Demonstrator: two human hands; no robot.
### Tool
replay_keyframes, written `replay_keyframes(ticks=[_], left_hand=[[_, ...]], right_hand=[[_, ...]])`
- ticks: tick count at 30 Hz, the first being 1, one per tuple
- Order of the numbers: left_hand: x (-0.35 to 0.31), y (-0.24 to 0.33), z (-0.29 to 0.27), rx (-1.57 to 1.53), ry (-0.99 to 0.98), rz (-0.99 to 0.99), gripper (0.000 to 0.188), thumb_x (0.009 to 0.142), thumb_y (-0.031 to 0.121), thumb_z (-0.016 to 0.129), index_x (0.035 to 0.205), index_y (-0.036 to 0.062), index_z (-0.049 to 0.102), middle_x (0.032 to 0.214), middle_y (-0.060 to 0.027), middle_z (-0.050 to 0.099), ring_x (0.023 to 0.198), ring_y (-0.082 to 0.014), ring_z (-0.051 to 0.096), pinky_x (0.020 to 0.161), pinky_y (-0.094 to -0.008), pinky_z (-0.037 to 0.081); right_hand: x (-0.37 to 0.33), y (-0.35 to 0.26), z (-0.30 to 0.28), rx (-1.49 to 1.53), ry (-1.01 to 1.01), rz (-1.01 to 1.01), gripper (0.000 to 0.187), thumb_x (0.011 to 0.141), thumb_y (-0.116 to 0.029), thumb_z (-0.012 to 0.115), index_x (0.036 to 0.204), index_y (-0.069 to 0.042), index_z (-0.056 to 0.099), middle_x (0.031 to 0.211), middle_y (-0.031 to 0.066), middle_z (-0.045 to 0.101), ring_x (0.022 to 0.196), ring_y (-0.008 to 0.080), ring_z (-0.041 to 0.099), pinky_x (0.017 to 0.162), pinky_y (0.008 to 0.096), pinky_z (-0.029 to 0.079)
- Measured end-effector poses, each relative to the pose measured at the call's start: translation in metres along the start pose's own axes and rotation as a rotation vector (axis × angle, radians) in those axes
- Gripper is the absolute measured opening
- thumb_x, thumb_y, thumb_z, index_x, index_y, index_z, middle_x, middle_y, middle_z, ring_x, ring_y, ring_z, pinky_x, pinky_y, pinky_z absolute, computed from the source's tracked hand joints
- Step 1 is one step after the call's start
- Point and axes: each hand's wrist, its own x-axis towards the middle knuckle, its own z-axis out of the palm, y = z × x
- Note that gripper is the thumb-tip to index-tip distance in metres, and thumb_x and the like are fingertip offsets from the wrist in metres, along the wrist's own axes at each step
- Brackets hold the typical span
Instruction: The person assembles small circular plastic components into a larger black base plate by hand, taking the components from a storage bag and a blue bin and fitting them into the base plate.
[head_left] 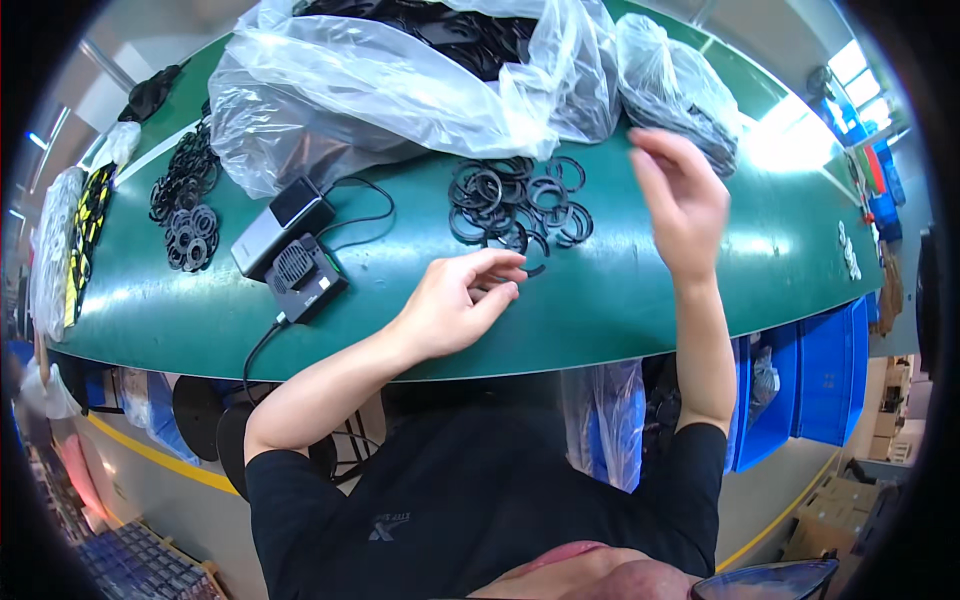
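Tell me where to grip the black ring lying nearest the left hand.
Pinch its thin band at the near edge, coming from the person's side with the left hand. The ring lies flat on the green table at the pile's near edge, so that side is free.

The left hand point(455, 300) rests fingers-down by a loose heap of black rings point(518, 205) mid-table point(640, 300); the right hand point(680, 195) hovers open, near the far edge.

Loose heap of thin black rings point(517, 203), lying flat and overlapping on green table point(640, 290)
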Motion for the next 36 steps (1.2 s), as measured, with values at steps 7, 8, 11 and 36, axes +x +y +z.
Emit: replay_keyframes(ticks=[7, 8, 11, 36], left_hand=[[0.001, 0.003, -0.005, 0.034, 0.006, 0.079, 0.030, 0.089, 0.007, 0.053, 0.117, -0.0039, 0.052, 0.103, -0.0142, 0.064, 0.090, -0.0162, 0.063, 0.080, -0.0288, 0.051], [0.001, 0.005, -0.005, -0.029, 0.004, 0.047, 0.030, 0.090, 0.010, 0.052, 0.117, -0.0038, 0.053, 0.103, -0.0140, 0.064, 0.090, -0.0163, 0.063, 0.079, -0.0284, 0.051], [0.004, 0.001, -0.005, -0.005, -0.008, 0.058, 0.030, 0.092, 0.012, 0.051, 0.117, -0.0037, 0.053, 0.103, -0.0137, 0.064, 0.089, -0.0163, 0.064, 0.078, -0.0282, 0.051], [-0.001, 0.017, -0.027, -0.869, 0.161, 0.084, 0.044, 0.096, 0.034, 0.041, 0.122, -0.0008, 0.046, 0.114, -0.0166, 0.058, 0.102, -0.0243, 0.058, 0.089, -0.0376, 0.045]], right_hand=[[0.133, 0.053, 0.110, -0.289, -0.363, -0.128, 0.022, 0.078, -0.014, 0.064, 0.097, -0.004, 0.067, 0.087, 0.0111, 0.069, 0.080, 0.0179, 0.066, 0.074, 0.0283, 0.051], [0.147, 0.062, 0.125, -0.349, -0.372, -0.153, 0.024, 0.073, -0.020, 0.066, 0.092, -0.004, 0.069, 0.086, 0.0136, 0.068, 0.079, 0.0258, 0.066, 0.074, 0.0342, 0.052], [0.171, 0.088, 0.162, -0.537, -0.451, -0.089, 0.035, 0.074, -0.033, 0.068, 0.096, -0.006, 0.068, 0.093, 0.0145, 0.067, 0.086, 0.0288, 0.064, 0.079, 0.0374, 0.051], [0.018, -0.032, 0.061, -0.470, -0.371, -0.956, 0.028, 0.066, -0.005, 0.061, 0.093, 0.000, 0.064, 0.102, 0.0098, 0.064, 0.091, 0.0225, 0.061, 0.075, 0.0360, 0.047]])
